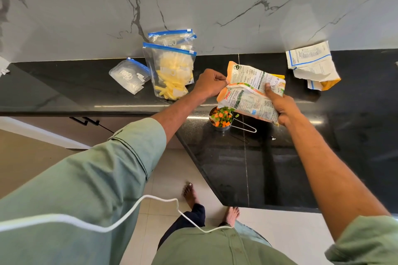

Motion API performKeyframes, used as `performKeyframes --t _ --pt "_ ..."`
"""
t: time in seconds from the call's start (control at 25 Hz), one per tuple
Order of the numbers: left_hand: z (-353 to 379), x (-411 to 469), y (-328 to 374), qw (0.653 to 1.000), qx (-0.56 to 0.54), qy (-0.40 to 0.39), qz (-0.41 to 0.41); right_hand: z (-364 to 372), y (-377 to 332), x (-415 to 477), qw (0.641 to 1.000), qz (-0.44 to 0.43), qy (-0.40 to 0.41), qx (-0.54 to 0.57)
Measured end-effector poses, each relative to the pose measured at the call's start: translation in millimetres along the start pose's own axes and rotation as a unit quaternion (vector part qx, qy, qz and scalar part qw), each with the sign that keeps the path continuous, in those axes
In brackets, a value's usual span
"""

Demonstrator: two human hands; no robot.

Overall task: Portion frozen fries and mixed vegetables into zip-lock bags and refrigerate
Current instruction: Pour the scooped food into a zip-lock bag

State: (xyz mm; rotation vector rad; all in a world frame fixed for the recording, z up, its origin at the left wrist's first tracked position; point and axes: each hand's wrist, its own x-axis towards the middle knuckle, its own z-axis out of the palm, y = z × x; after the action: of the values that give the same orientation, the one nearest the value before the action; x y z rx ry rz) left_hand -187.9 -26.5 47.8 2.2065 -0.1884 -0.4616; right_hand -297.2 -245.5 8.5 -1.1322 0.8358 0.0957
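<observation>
Arms outstretched, left fingers [219, 78] pinching vegetable packet [247, 86], right fingers [268, 90] gripping it, apparently above cup [221, 128].

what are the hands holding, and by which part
Both hold the vegetable packet, tipped over the measuring cup: the left hand pinches its left edge, the right hand grips its right side.

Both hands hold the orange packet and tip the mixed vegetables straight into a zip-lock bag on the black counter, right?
Not quite. The left hand and right hand do hold the orange packet, but the mixed vegetables go into a metal measuring cup on the black counter, not a zip-lock bag. The head view shows it.
</observation>
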Motion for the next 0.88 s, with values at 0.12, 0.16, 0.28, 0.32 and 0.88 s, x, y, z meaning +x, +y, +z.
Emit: performKeyframes --t 0.12,0.16,0.28,0.32,0.88 --pt "-5 6 10 1.0 -0.006 0.017 0.003 3 -6 -3 0.991 0.084 -0.078 0.061" --pt "-7 8 12 1.0 -0.012 0.019 0.001 4 -8 -5 0.987 0.101 -0.099 0.082" --pt "-16 13 25 0.999 -0.049 0.02 -0.008 5 -12 -10 0.968 0.132 -0.158 0.144" --pt "-19 13 30 0.997 -0.07 0.021 -0.013 6 -13 -12 0.961 0.137 -0.174 0.164" --pt "-44 41 92 0.964 -0.204 0.156 0.068 32 13 18 0.988 0.103 -0.06 0.099"
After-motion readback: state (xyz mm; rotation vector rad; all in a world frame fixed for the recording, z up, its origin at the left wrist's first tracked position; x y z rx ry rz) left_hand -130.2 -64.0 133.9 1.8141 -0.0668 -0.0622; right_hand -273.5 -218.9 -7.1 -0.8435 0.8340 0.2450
